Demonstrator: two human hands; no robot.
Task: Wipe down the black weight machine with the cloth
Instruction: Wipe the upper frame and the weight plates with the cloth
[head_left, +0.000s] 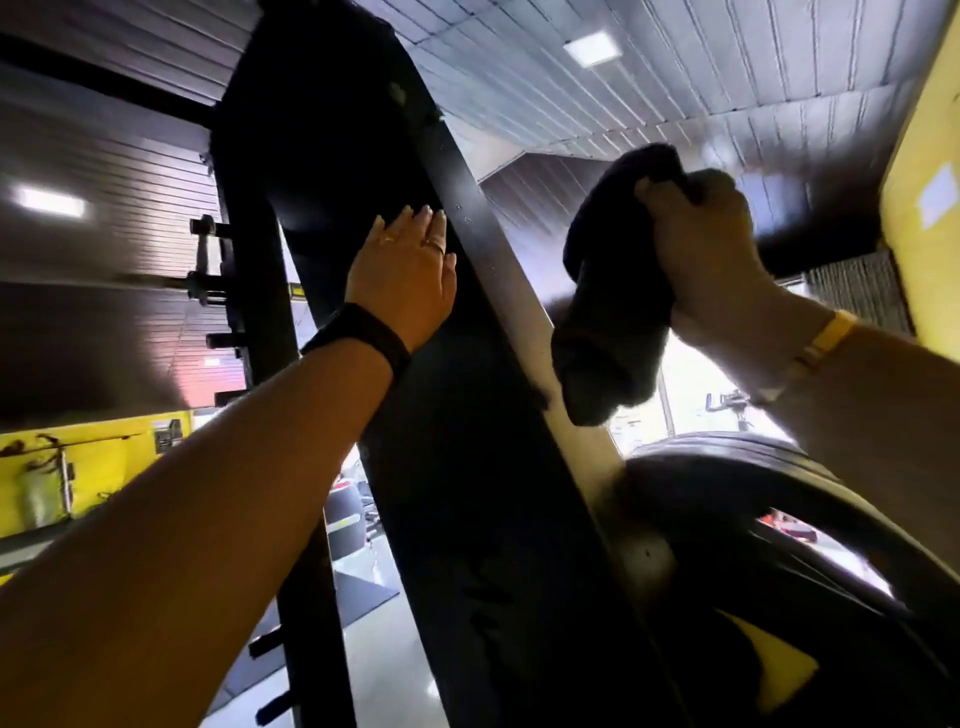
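Head view, weight machine post (467, 467) slanting up-left, left hand (402, 280) flat on it, right hand (706, 249) gripping cloth (613, 322)

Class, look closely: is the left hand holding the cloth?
No: the left hand rests flat on the black machine upright, while the right hand grips the dark cloth.

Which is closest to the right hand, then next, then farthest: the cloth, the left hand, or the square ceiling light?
1. The cloth, gripped in the right hand.
2. The left hand, leftward, flat on the black machine.
3. The square ceiling light, high overhead.
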